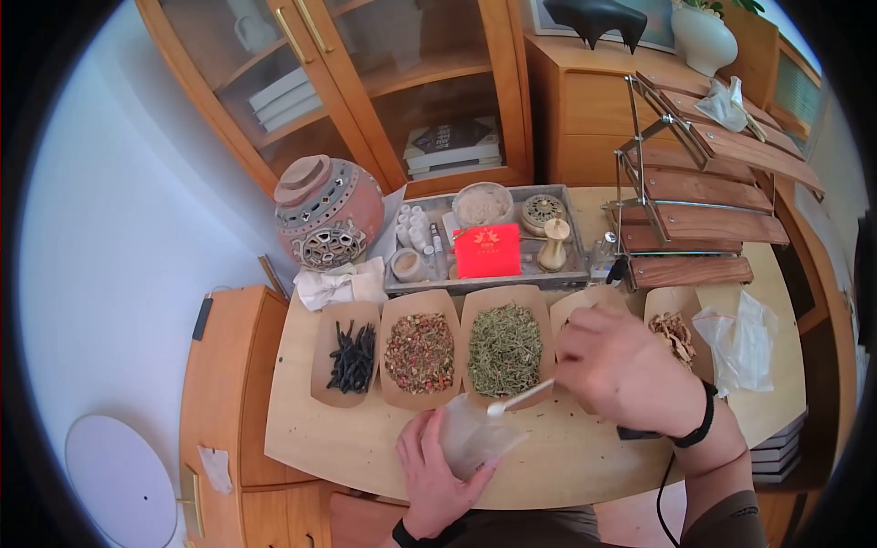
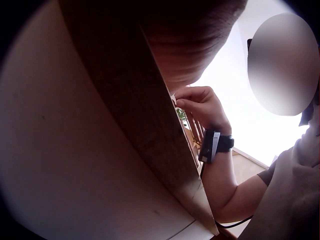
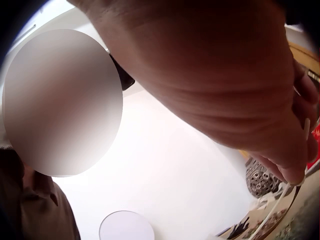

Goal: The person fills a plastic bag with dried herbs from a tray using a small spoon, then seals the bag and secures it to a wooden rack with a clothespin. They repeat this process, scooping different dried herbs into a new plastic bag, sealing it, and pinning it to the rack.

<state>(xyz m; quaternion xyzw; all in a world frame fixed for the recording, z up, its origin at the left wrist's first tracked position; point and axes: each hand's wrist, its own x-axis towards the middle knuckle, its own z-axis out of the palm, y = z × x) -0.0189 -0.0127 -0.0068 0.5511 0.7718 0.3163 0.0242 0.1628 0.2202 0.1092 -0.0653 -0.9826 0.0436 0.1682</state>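
In the head view my left hand (image 1: 446, 461) grips a small translucent pouch (image 1: 473, 433) at the table's near edge. My right hand (image 1: 589, 365) pinches a white spoon (image 1: 521, 399), whose tip lies over the pouch's mouth. This hand hovers over a row of paper trays: black sticks (image 1: 353, 356), a red and green mix (image 1: 420, 353), green herbs (image 1: 504, 349), one tray (image 1: 585, 303) mostly hidden under the hand, and tan pieces (image 1: 677, 334). The left wrist view shows my right hand (image 2: 197, 102) beyond the table's edge. In the right wrist view the right hand (image 3: 235, 80) fills the frame.
Behind the trays stands a grey tray (image 1: 566, 276) with a red box (image 1: 487, 250), a bowl and small jars. A pierced ceramic pot (image 1: 329, 212) sits at the back left, a wooden rack (image 1: 703, 196) at the back right, and a crumpled plastic bag (image 1: 744, 342) at the right.
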